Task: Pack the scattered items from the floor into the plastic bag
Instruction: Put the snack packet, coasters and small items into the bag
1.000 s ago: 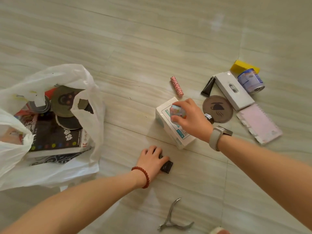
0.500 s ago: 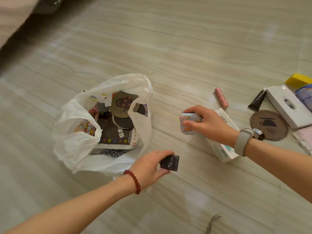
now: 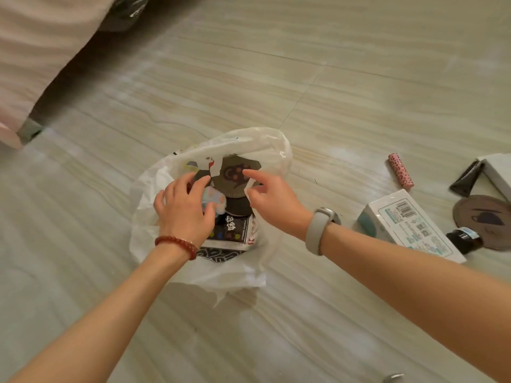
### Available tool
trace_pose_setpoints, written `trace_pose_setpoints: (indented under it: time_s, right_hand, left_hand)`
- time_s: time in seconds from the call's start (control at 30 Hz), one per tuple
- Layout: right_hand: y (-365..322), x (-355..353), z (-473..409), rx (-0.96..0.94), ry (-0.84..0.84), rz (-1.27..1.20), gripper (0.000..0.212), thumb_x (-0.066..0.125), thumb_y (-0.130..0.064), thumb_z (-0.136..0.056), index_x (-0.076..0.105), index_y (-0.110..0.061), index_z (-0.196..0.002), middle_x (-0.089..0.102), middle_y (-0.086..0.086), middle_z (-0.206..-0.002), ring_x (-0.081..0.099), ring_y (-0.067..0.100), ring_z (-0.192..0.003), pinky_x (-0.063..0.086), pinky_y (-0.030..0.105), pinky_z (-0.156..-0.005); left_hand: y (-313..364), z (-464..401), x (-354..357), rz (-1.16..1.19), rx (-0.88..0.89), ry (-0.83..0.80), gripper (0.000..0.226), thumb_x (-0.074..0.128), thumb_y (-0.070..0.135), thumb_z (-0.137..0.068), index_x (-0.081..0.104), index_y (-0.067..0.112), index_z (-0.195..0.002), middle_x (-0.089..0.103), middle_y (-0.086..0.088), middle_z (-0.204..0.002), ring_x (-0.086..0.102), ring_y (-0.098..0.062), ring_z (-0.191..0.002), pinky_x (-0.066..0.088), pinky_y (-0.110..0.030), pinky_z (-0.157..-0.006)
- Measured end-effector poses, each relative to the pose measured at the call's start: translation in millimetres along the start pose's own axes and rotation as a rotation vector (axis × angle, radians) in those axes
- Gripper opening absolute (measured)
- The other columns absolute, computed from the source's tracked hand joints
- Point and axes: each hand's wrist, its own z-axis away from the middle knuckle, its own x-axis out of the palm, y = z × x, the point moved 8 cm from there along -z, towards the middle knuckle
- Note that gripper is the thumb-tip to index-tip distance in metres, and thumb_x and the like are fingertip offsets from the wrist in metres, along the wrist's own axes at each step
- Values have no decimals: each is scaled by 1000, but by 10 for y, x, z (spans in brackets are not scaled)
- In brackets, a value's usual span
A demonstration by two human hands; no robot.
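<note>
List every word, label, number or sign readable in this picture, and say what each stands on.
No text reads clearly enough to quote.
White box: barcode and printed lines, too small to read.
Dark booklet in the plastic bag: white characters, too blurred.
Round brown coaster: a cup symbol, no words.
Small dark bottle: label unreadable.

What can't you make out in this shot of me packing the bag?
- Head view: whether the left hand holds anything; its own back hides the palm.
- Bag contents under both hands, covered.
- White box and metal tool, cut off by the right and bottom edges.
- Print on the carton, too small.
</note>
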Motion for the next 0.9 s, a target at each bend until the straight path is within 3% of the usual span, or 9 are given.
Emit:
trace_pose_setpoints:
  time_s: [0.13,0.23,0.37,0.5,0.57,0.63,0.77,0.83,0.9]
  right_hand:
    - [191,-303,235,-123,54,177,34,41,-6,-91,53,-15,-122,55,5,-122,58,17,-97,50,34,-89]
    - [588,-679,469,-136,112,413,32,43,-5,-89,56,-14,-117,57,5,-115,58,20,-96,50,40,-84]
    - [1205,-1272,820,49,196,816,40,51,-15,-87,48,-10,-127,48,15,-130,42,34,-122,36,46,-98]
    - [1666,-1623,1125,302,174,987,77,51,-50,-83,16,-16,-142,17,15,-150,20,35,-136,27,51,-108]
    - [1858,-1637,1241,372,111,987,84,53,-53,-80,9,-17,-143,7,14,-153,23,36,-133,35,50,-103]
    - [1939,-1631,1289,387,109,987,84,56,-50,-79,10,-18,-142,4,14,-153,28,37,-129,39,47,-98]
    - [1987,-1648,1272,382,161,946,82,54,-49,-80,11,-19,-143,6,18,-153,30,38,-126,35,46,-99]
    - [2012,-1657,1272,369,172,935,81,53,-49,-80,11,-19,-143,7,18,-152,30,38,-125,34,46,-98]
    - [2034,-1664,1285,365,177,930,81,53,-49,-80,11,-20,-143,8,17,-152,30,38,-125,34,46,-98]
  left_hand:
    - [356,310,-74,206,182,189,37,46,24,-77,58,13,-111,58,-11,-113,53,-27,-106,40,-45,-88]
    - [858,597,112,255,393,145,35,45,26,-76,52,18,-109,60,-10,-109,45,-19,-103,38,-38,-86]
    - [1707,1147,645,244,726,-108,38,47,33,-73,49,21,-109,62,-5,-107,50,-19,-101,40,-34,-83]
    - [2243,1964,1158,118,982,-489,67,65,57,-54,47,25,-110,64,1,-108,63,-17,-94,49,-28,-78]
    - [2367,2349,1350,59,1097,-639,82,69,58,-57,39,23,-125,51,-8,-132,52,-25,-116,44,-37,-93]
    - [2408,2667,1556,-2,1209,-849,84,67,48,-71,21,28,-138,16,-16,-151,18,-36,-137,24,-51,-107]
    - [2530,2821,1776,-159,1234,-860,90,62,59,-70,14,29,-139,-1,-18,-153,0,-41,-137,16,-57,-105]
    - [2579,2845,1804,-180,1205,-848,87,65,65,-59,32,27,-130,25,-21,-144,27,-38,-127,36,-46,-94]
    - [2563,2903,1856,-243,1214,-930,73,70,64,-41,48,30,-101,47,-12,-114,51,-27,-91,47,-25,-64]
